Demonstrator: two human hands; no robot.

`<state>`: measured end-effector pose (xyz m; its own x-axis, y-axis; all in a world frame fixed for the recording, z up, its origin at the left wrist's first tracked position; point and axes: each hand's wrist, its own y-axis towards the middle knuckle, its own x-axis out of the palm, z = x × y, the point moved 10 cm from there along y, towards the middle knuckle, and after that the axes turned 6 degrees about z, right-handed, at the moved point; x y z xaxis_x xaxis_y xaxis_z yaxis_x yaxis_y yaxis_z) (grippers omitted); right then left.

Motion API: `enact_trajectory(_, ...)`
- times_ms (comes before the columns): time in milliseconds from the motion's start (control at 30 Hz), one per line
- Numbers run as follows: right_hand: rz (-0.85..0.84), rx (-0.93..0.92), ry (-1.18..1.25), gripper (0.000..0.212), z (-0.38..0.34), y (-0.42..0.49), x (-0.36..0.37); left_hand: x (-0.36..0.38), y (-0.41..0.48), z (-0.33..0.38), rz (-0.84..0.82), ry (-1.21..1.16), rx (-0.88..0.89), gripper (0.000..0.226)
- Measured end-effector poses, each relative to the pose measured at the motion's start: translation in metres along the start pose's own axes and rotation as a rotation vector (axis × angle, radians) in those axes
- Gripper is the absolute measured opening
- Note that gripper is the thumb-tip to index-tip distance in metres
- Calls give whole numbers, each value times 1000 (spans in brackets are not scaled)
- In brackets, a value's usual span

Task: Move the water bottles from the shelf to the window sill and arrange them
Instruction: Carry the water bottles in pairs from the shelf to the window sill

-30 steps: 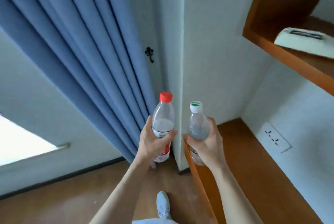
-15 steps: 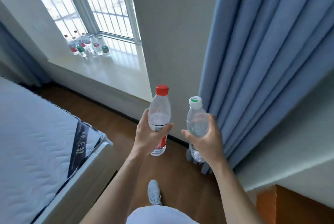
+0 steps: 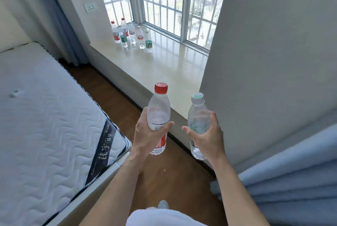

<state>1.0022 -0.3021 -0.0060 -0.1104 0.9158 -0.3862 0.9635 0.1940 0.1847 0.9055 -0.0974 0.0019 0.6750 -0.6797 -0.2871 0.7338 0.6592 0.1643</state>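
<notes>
My left hand (image 3: 147,134) grips a clear water bottle with a red cap (image 3: 158,109) upright in front of me. A clear bottle with a white, green-topped cap (image 3: 197,116) stands upright in the grip of my right hand (image 3: 209,138). Both bottles hang above the wooden floor, just short of the near end of the cream window sill (image 3: 164,65). Several water bottles (image 3: 132,34) with red and green labels stand grouped at the sill's far left corner by the window. The shelf is out of view.
A mattress (image 3: 45,109) on a bed frame fills the left side, leaving a narrow strip of wooden floor (image 3: 113,87) along the sill. A grey wall pier (image 3: 264,61) and blue curtain (image 3: 291,180) stand at the right. The barred window (image 3: 164,3) backs the sill.
My view has swung left from the shelf corner and curtain to the window sill, which is now closer. Both hands keep holding their bottles upright in front of me.
</notes>
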Motion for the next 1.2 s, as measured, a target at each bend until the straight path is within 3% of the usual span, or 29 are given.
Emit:
enact_trajectory(733,-307,-19,-10,61,-19,227,245,-73,252,-103,312,124,-166,60)
enact_trajectory(1200,-565,-146,114,57,-94,412,433,-129,423,-117,609,141,-211,54)
